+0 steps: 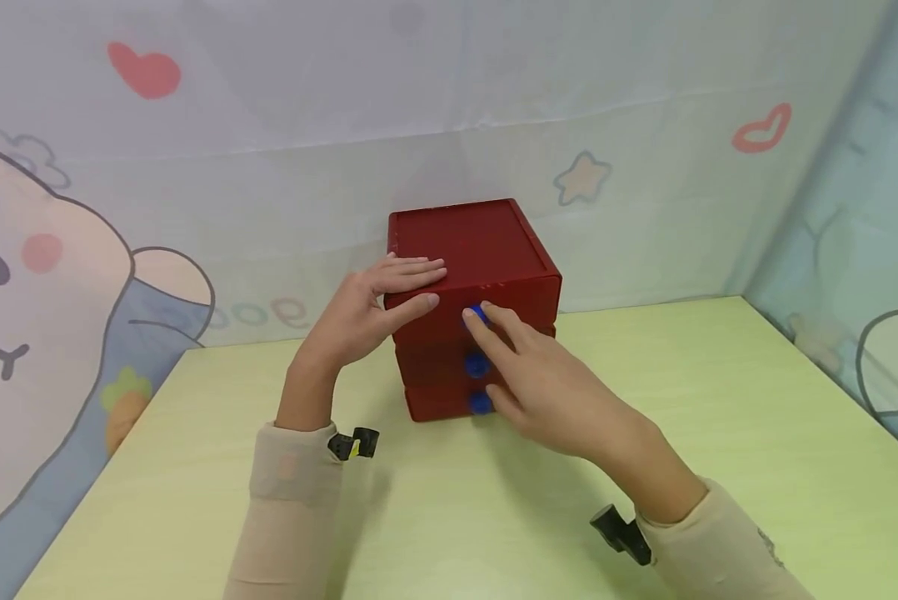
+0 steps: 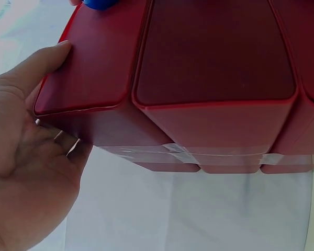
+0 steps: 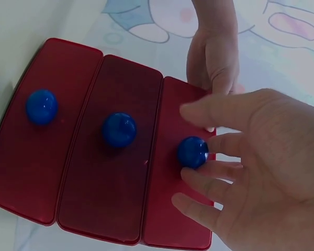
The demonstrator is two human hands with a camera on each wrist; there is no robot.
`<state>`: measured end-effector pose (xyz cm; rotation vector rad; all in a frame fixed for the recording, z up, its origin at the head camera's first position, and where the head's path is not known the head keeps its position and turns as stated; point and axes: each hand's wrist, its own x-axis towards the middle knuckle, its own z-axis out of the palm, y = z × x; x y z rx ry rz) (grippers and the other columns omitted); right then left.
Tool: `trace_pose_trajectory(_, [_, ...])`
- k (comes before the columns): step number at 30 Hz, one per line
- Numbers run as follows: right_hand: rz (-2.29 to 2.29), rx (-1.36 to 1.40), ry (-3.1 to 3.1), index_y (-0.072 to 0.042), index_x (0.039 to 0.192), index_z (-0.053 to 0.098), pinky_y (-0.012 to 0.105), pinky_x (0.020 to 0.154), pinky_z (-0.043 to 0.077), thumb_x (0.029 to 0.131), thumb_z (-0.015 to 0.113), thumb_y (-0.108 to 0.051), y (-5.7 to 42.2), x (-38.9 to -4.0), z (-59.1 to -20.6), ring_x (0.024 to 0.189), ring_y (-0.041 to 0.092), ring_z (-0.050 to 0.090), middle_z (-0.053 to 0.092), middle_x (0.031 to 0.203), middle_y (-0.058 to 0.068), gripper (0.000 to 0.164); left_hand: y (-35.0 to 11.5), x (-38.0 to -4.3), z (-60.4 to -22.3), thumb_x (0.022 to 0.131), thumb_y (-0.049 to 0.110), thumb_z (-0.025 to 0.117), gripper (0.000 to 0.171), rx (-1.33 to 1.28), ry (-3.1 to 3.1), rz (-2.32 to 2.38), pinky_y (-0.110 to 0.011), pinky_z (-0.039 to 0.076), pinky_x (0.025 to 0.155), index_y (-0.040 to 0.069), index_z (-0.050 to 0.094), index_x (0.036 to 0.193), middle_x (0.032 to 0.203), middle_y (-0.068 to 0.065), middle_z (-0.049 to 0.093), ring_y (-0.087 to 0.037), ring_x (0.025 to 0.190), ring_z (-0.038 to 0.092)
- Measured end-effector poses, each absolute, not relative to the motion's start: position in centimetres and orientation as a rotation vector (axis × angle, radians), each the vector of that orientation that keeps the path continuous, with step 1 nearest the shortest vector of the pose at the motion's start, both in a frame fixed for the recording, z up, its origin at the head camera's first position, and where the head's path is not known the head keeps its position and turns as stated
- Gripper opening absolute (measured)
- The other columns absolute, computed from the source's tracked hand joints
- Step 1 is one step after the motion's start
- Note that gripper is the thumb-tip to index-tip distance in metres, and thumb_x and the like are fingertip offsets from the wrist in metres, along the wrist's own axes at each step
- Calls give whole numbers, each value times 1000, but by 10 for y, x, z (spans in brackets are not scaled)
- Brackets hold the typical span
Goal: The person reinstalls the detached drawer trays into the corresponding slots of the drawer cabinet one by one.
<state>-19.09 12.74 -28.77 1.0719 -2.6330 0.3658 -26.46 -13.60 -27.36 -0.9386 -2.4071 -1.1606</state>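
A red three-drawer box (image 1: pixel 486 242) stands on the table, with a round blue knob on each drawer. My left hand (image 1: pixel 374 300) rests on its upper left corner, fingers laid straight over the top and thumb against the top drawer's front (image 2: pixel 102 63). At the top knob (image 3: pixel 192 151) is my right hand (image 1: pixel 546 383), its fingers spread and mostly straight. In the right wrist view the fingertips are right at that knob, while the thumb is held apart from it. The middle knob (image 3: pixel 119 129) and bottom knob (image 3: pixel 41 106) sit below; all the drawers look pushed in.
The pale green table (image 1: pixel 719 400) extends to both sides of the box. Close behind it hangs a cloth backdrop (image 1: pixel 306 192) printed with hearts, a star and a cartoon animal. Clear tape (image 2: pixel 183 151) runs along the box's side.
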Motion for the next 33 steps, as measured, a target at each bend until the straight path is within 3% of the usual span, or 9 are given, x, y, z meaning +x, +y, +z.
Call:
trace_pose_trajectory(10, [279,1031,-2579,1,164,36,53,118,45,102,68,-14,120,-192,-290,148,41,48,38,166,25,71,-140,-269,-271,102,18,73,40,-984,-2388,-1130,-35,17,133,13,70,142,148,-7,65,-26,148,49])
trace_pose_trajectory(20, [340,1085,-2671,-3,168,28,55,121,41,102,71,-20,122,-194,-293,150,42,44,28,172,22,80,-145,-265,-276,103,21,72,42,-946,-2448,-1139,-36,16,133,15,68,145,151,-4,63,-23,150,47])
trace_pose_trajectory(27, [407,1170,-2736,-12,171,21,61,124,34,103,69,-20,145,-192,-277,159,41,28,19,176,15,84,-136,-269,-273,104,25,71,43,-933,-2447,-1112,-33,17,132,17,67,146,153,-2,62,-21,150,46])
trace_pose_trajectory(33, [402,1062,-2732,-15,168,35,66,124,28,105,68,-25,172,-187,-256,159,40,28,31,172,16,72,-132,-271,-268,103,26,73,44,-926,-2462,-1126,-31,17,132,18,68,146,153,0,61,-19,150,45])
